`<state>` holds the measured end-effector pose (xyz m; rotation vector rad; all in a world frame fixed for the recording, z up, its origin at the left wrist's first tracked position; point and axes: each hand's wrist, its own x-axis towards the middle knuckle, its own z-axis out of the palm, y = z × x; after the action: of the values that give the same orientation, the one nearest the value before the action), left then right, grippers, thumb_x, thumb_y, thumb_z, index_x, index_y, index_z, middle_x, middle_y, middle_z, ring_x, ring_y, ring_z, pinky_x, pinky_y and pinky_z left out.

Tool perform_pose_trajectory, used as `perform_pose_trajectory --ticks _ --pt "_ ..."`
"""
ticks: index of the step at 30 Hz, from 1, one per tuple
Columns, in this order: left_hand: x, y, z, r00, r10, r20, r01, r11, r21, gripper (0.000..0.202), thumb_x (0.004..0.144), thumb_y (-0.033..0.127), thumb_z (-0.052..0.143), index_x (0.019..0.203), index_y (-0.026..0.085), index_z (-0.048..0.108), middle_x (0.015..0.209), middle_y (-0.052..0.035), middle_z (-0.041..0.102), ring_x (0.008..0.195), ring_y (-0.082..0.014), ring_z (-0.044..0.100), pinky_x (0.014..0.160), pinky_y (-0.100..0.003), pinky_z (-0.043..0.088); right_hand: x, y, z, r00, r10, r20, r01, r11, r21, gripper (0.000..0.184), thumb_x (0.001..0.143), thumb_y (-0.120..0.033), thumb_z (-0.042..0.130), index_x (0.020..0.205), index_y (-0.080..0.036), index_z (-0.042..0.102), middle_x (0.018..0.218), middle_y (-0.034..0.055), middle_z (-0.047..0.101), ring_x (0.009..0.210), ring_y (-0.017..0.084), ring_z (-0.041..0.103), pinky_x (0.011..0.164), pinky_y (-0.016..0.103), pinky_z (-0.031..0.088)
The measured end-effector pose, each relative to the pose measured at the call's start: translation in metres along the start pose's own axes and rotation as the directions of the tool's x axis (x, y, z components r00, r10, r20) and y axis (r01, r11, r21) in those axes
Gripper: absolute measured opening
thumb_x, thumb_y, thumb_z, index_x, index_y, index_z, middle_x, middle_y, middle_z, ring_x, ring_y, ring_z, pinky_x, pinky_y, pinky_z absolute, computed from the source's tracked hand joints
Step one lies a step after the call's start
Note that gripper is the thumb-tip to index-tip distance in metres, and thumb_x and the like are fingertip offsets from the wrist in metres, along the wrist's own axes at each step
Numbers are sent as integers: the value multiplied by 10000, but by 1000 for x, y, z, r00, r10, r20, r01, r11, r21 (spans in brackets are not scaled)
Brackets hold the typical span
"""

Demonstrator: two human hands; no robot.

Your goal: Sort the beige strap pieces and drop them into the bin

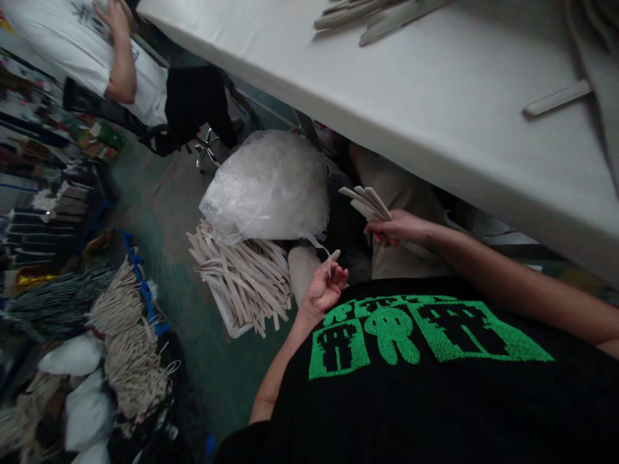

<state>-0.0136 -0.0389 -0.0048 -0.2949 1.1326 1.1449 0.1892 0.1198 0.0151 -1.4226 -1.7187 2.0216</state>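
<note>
My right hand [394, 227] is closed round a small bundle of flat beige fabric strips [366, 203], whose ends fan out past the fingers over my lap. My left hand [326, 289] is palm up with curled fingers, pinching a thin pale strip [330, 263] that seems to run up towards the plastic bag; its far end is unclear. To the left of that hand, many loose beige strips [246, 280] lie heaped in a white tray [235, 330] on the floor. A large translucent plastic bag [271, 187] bulges just behind the heap.
A white-covered table [387, 84] runs above my lap, bearing more strips [396, 19] and a single one [556, 100]. A person in a white shirt [145, 77] sits at upper left. Tied bundles [130, 361] and a blue rack [142, 283] stand at left.
</note>
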Motion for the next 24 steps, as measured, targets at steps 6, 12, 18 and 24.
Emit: perform_pose_trajectory --ticks 6,12,18,24 --pt "-13 -10 16 992 35 125 -67 964 258 168 735 185 795 859 157 687 693 12 666 609 -91 643 759 -258 548 11 3 44 917 -44 396 51 999 -8 445 817 -577 652 678 -155 632 531 -1 551 448 109 476 449 233 384" --pt "-10 -13 20 977 77 199 -148 918 368 262 697 276 846 831 143 665 684 -6 668 619 -114 640 704 -255 530 14 -8 53 954 -95 283 115 992 -53 248 740 -363 736 654 -169 609 500 -33 526 434 93 448 419 219 348" --pt "-8 -11 26 982 -25 189 -58 906 419 272 659 287 873 764 135 673 685 -25 676 616 -137 649 714 -293 545 12 -29 51 972 -152 180 166 984 -68 167 766 -221 707 660 -171 589 474 -48 520 414 80 435 421 215 310" --pt "-2 1 36 972 181 152 -224 910 348 267 610 248 892 745 136 690 681 -2 673 631 -106 635 741 -276 525 16 -37 47 978 -182 101 164 973 164 225 924 -277 582 737 -154 612 552 -20 540 446 84 445 449 213 364"
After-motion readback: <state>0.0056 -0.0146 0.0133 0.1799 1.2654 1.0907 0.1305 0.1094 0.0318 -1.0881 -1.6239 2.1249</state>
